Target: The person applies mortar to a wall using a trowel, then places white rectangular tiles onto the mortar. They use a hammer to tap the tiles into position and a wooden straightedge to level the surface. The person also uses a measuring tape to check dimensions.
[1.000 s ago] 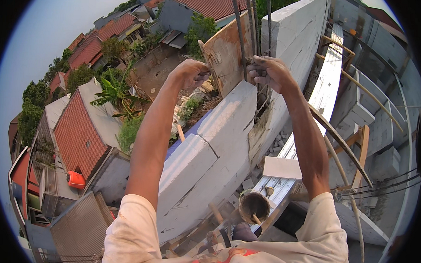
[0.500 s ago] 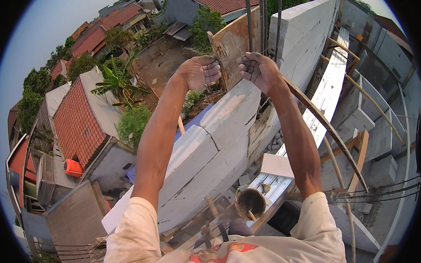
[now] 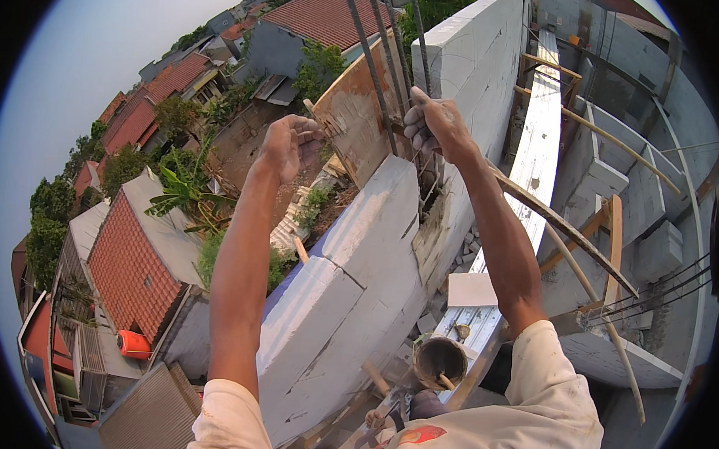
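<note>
My left hand [image 3: 289, 147] is raised beside the left edge of a plywood board [image 3: 351, 113], its fingers loosely bent and nothing visible in them. My right hand [image 3: 438, 126] is closed, with its fingers curled in close to the upright steel bars [image 3: 378, 67]; whatever it may hold is hidden. The board stands upright at a gap between two white block walls. Below my hands, the near block wall [image 3: 350, 264] runs toward me, with a crack-like joint across its top. The taller block wall [image 3: 480, 66] rises behind my right hand.
A bucket [image 3: 440, 362] with a stick in it stands below right, near a loose white block [image 3: 472, 290]. A long silvery plank [image 3: 537, 136] runs along the wall's right side. Wooden poles [image 3: 565, 232] slant there. Left of the wall, the drop leads to tiled roofs [image 3: 140, 276].
My hands have moved apart, the left away from the bars, the right turned with its fingers curled in. The view has shifted, so the walls and board appear further left.
</note>
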### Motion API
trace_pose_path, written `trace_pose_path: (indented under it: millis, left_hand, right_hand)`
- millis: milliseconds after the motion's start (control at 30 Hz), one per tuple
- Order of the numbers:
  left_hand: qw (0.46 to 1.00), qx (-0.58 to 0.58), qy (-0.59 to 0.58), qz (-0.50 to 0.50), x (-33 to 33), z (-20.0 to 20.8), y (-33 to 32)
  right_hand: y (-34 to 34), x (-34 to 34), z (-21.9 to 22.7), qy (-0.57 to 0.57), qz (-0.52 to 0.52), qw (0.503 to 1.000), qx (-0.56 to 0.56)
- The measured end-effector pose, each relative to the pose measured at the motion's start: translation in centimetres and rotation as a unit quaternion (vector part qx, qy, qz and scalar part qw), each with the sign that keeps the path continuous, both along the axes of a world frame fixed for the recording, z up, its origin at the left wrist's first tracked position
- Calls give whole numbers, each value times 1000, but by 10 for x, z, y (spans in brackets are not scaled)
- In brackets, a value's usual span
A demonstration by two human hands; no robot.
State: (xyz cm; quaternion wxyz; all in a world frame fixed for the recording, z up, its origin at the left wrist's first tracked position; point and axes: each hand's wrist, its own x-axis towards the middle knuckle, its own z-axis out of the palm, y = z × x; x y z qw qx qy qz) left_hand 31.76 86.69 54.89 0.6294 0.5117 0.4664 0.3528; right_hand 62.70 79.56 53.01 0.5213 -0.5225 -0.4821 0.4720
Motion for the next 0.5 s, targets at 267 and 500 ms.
trace_pose_path:
  millis: [267,500]
  left_hand:
    - [998,40,40,-42,35,14,26]
    - [995,-12,-4,-97,32,-11,80]
  right_hand:
    - [88,74,-25,66,-47,995,-55]
    - [121,67,-18,-27,-101,994,-18]
